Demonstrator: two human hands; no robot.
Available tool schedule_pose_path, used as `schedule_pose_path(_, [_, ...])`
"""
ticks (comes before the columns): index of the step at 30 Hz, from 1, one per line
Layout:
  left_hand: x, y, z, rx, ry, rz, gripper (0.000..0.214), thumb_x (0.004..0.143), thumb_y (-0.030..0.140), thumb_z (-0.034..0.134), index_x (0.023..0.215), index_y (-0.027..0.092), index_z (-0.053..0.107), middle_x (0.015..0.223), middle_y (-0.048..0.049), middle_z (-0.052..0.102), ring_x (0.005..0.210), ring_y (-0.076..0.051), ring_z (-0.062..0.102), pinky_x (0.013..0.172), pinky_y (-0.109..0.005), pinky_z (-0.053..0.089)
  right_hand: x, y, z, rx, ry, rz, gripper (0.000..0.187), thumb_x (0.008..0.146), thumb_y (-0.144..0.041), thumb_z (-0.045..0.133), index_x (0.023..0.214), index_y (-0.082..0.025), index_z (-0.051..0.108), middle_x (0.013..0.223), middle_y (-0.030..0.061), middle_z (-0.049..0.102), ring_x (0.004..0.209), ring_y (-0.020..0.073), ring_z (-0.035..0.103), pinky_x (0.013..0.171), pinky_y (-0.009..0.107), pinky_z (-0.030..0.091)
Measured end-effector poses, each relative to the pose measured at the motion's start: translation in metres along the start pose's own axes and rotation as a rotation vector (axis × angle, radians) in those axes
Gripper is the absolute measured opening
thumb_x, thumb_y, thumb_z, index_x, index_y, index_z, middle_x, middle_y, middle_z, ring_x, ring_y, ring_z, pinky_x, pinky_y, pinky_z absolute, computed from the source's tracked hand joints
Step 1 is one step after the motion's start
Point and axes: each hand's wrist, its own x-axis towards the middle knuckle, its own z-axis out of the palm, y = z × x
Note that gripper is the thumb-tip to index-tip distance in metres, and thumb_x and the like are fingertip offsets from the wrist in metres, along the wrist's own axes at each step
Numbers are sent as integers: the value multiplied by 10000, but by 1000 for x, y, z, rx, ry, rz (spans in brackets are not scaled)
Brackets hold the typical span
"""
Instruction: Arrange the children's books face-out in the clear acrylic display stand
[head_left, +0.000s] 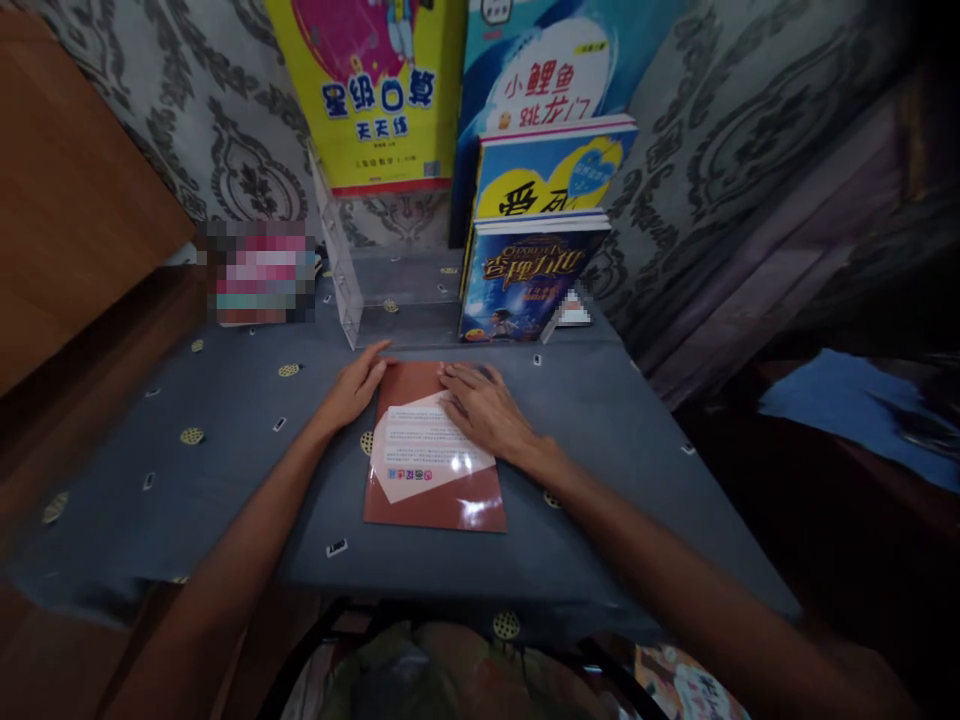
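Note:
A thin brown book (442, 512) lies flat on the cloth-covered table, its printed text upside down to me. My right hand (484, 405) rests across its upper right part, palm down with fingers stretched out. At the book's upper left edge is my left hand (352, 388), fingers extended and thumb near the corner. Just beyond the book stands a clear plastic book rack (397, 325). In its right side stand a dark blue book (525, 290), a blue and yellow book (499, 180) and a teal book (637, 50). A yellow book (375, 140) stands at the rack's left.
The grey-blue tablecloth (225, 480) covers the table. A blurred pink item (262, 265) lies at the back left. Patterned curtain (225, 110) hangs behind, with a brown wooden panel (75, 200) on the left. Blue cloth (847, 410) lies off to the right.

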Motion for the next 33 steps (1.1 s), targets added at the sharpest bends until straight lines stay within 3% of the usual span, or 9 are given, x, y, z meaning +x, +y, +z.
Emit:
schedule_pose_path(4, [3,-9,1,-156,27,-24,500,1036,477,361,1457,212,414,1266,-124,699,1190,-239,666,1091,-460,467,23,-12,8,35,-60,-114,409,990,-244,477,1351,-87,589,1468,199,556,1416,288,459,1182,508,291])
schedule_pose_path(11, [7,-18,3,-252,43,-36,502,1030,524,365,1408,202,446,1269,-135,681,1152,-243,689,1057,-456,501,52,-33,25,53,-63,-173,406,1014,-305,491,1373,-130,563,1457,185,558,1406,303,452,1162,548,300])
schedule_pose_path(23, [8,-25,4,-247,53,-28,445,1031,503,390,1311,188,534,1219,-124,697,1125,-231,695,1014,-413,523,41,-39,29,2,-92,-244,395,1047,-363,441,1393,-268,607,1560,134,450,1479,307,343,1182,583,256])
schedule_pose_path(28, [7,-20,3,-183,55,-2,424,1033,473,376,1274,180,565,1182,-111,711,1123,-227,690,1003,-389,522,39,-42,27,2,-115,-231,395,1040,-338,460,1394,-241,608,1566,147,445,1484,302,341,1198,567,236])
schedule_pose_path(33, [2,-9,1,26,37,62,381,1015,422,403,1213,182,622,1170,-88,718,1098,-227,675,991,-370,514,39,-37,25,36,-123,-215,443,1038,-344,440,1439,-189,548,1562,151,456,1490,275,343,1215,530,231])
